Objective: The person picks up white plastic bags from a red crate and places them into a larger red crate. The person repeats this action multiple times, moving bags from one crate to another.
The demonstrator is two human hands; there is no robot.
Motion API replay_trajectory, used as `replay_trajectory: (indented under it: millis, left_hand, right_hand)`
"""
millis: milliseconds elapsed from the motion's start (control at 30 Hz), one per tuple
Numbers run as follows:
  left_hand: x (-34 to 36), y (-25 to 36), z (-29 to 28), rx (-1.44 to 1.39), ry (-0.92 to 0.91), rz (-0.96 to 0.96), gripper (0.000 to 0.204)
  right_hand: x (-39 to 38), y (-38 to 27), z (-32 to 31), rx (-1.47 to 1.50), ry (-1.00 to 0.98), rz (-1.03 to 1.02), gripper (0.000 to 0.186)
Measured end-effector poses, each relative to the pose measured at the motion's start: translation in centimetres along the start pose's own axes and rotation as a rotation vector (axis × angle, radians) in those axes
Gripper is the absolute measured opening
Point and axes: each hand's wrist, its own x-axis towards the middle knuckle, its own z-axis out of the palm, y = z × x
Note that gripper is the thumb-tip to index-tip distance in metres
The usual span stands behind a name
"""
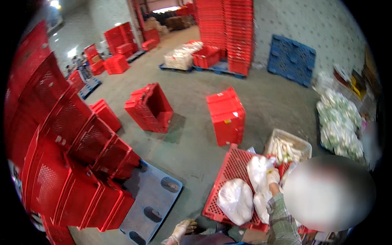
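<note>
My gloved right hand, beyond a plaid sleeve, is closed on a white plastic bag on a red perforated crate surface. A second white bag lies left of it. A plastic bin of long white vegetables sits just behind. My gloved left hand is low, left of the red crate surface, fingers apart and holding nothing visible. A large blurred oval hides what is right of my right hand.
Tall stacked red crates stand on a grey-blue pallet at left. Two tipped crates are ahead. Farther back are crate stacks, a wrapped white load and an upright blue pallet. Bagged vegetables lie at right.
</note>
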Motion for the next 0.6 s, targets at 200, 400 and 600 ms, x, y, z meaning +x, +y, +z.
replay_trajectory:
  millis: [200,400,600]
  left_hand:
    - [-5.2,-0.4,-3.6,0.134,0.287,0.19,0.039]
    - [-7.9,-4.7,-6.3,0.21,0.289,0.132,0.035]
    - [-1.7,-5.8,-6.4,-0.208,-0.045,0.179,0.031]
  right_hand:
    - [0.5,-2.0,-1.1,0.122,-0.151,0.323,0.077]
    - [-2.6,-3.1,3.7,0.034,-0.23,0.214,0.038]
    - [-6.7,-12.4,-2.3,0.805,-0.509,-0.042,0.02]
